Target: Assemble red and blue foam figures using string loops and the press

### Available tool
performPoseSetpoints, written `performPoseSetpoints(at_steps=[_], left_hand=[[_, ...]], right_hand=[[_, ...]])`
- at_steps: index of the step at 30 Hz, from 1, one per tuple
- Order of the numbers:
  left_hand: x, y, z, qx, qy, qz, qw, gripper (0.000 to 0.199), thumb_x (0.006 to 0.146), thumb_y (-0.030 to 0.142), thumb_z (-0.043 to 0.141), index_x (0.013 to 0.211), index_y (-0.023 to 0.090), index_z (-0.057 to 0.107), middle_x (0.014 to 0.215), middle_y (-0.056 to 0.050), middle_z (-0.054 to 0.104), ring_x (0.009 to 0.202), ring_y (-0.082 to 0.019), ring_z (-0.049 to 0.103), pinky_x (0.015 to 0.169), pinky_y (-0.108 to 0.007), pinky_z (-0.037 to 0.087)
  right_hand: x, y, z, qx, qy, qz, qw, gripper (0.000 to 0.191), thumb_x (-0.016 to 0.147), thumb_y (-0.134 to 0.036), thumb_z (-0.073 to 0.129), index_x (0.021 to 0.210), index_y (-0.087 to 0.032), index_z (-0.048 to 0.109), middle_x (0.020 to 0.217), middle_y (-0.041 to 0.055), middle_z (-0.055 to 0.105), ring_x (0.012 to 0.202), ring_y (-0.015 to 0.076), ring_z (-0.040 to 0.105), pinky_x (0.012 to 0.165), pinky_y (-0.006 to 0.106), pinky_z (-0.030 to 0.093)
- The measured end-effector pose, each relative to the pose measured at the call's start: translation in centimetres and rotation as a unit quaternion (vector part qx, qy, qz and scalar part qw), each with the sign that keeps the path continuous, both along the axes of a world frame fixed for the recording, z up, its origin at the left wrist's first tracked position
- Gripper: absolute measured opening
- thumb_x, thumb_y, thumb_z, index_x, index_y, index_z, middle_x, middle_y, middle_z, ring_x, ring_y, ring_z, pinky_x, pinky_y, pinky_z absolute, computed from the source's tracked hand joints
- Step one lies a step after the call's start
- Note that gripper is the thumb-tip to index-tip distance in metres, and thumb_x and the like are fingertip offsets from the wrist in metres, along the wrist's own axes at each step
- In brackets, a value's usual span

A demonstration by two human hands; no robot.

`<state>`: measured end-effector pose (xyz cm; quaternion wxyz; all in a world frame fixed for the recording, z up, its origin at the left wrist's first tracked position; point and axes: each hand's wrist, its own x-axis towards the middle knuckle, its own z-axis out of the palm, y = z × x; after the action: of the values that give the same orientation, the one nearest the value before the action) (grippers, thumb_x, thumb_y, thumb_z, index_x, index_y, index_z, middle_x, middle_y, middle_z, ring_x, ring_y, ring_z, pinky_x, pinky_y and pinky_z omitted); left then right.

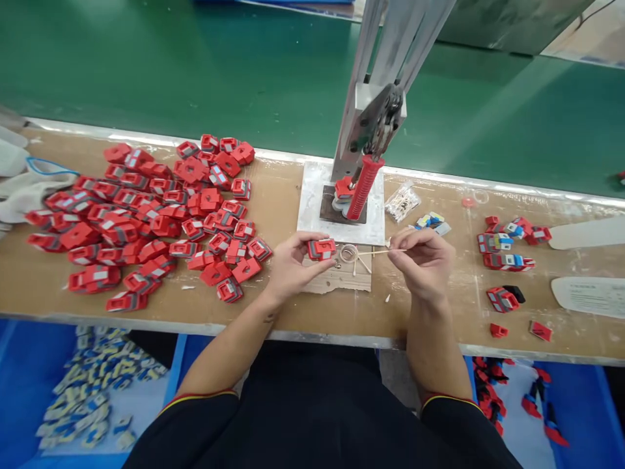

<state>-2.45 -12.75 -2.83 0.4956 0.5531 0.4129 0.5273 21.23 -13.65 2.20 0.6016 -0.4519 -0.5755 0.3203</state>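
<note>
Red plastic piece (321, 249) gripped in left hand (290, 267), thin stick (375, 252) pinched in right hand (426, 264)

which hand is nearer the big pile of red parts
Left. The left hand is just right of the pile of red parts; the right hand is farther right.

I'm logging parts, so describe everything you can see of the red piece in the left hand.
The red piece is small and blocky, apparently hard plastic, with a red shell, a paler area on its upper face and a grey band along its near side. Finer details are too small to read. It lies lengthwise across the view, gripped between the thumb and fingers of the left hand, and shows over the torn cardboard. I see nothing else touching it.
</note>
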Motion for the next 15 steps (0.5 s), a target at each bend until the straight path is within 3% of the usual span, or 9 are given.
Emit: performPoseSetpoints(at_steps=[6, 11, 15], left_hand=[[0.9, -1.6, 0.1, 0.064, 0.031, -0.026, 0.997, 0.040, 0.081, 0.043, 0.095, 0.108, 0.021, 0.078, 0.110, -0.012, 0.086, 0.103, -0.026, 0.083, 0.096, -0.041, 0.067], [0.9, -1.9, 0.4, 0.056, 0.041, -0.040, 0.997, 0.037, 0.082, 0.043, 0.094, 0.107, 0.022, 0.078, 0.111, -0.012, 0.086, 0.102, -0.027, 0.084, 0.095, -0.042, 0.068], [0.8, -1.9, 0.5, 0.064, 0.045, -0.039, 0.996, 0.036, 0.082, 0.040, 0.094, 0.108, 0.022, 0.078, 0.110, -0.012, 0.086, 0.102, -0.026, 0.084, 0.095, -0.042, 0.068]], right_hand=[[-3.1, -0.4, -0.1, 0.013, 0.047, 0.046, 0.998, 0.031, 0.085, -0.038, 0.089, 0.073, -0.026, 0.062, 0.064, -0.0010, 0.067, 0.060, 0.0162, 0.062, 0.058, 0.032, 0.052], [-3.5, -0.4, -0.5, -0.005, 0.020, 0.052, 0.998, 0.028, 0.086, -0.037, 0.087, 0.073, -0.025, 0.064, 0.066, 0.0002, 0.069, 0.060, 0.0165, 0.063, 0.058, 0.033, 0.053], [-3.3, -0.4, -0.4, 0.026, 0.008, 0.060, 0.998, 0.022, 0.088, -0.028, 0.084, 0.075, -0.026, 0.066, 0.067, -0.0003, 0.071, 0.061, 0.0164, 0.066, 0.058, 0.032, 0.054]])
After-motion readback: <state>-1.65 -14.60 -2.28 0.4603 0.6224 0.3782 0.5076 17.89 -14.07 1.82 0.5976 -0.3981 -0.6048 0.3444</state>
